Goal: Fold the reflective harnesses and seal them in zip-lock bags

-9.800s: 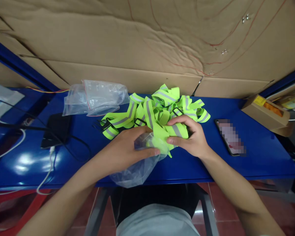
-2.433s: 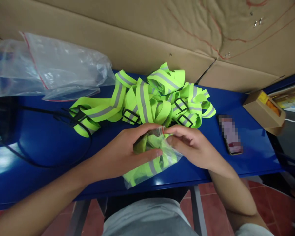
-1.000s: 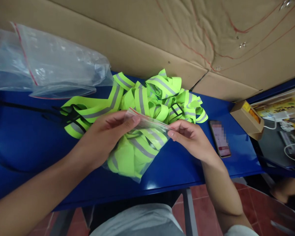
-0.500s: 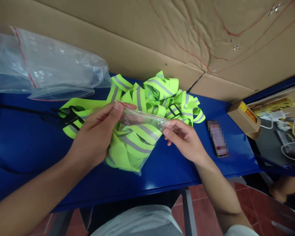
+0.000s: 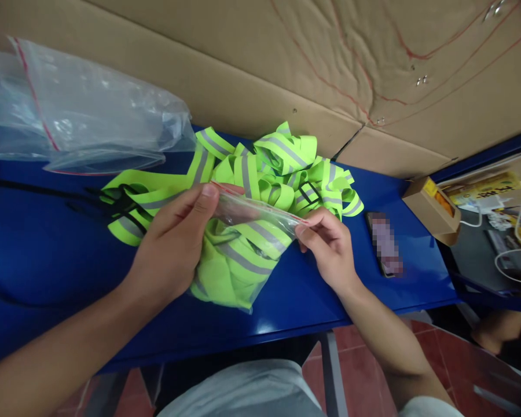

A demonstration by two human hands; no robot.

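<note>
A clear zip-lock bag (image 5: 247, 263) with a red-edged top holds a folded neon-yellow strap with grey reflective stripes. My left hand (image 5: 173, 237) pinches the bag's upper left corner between thumb and fingers. At the opposite end of the zip edge, my right hand (image 5: 327, 246) grips the other corner, thumb against curled fingers. Behind the bag, a heap of yellow reflective straps (image 5: 284, 153) with black buckles lies on the blue table (image 5: 295, 307). Part of that heap is hidden by my left hand and the bag.
Larger clear plastic bags (image 5: 108, 104) lie at the back left, against a cardboard panel (image 5: 226, 69). A phone (image 5: 384, 243) rests to the right, near a small cardboard box (image 5: 432, 211). Another person's arm (image 5: 499, 333) shows at the far right.
My right hand has slid slightly outward to the right along the bag's zip edge. The bag and my left hand have shifted a little right too.
</note>
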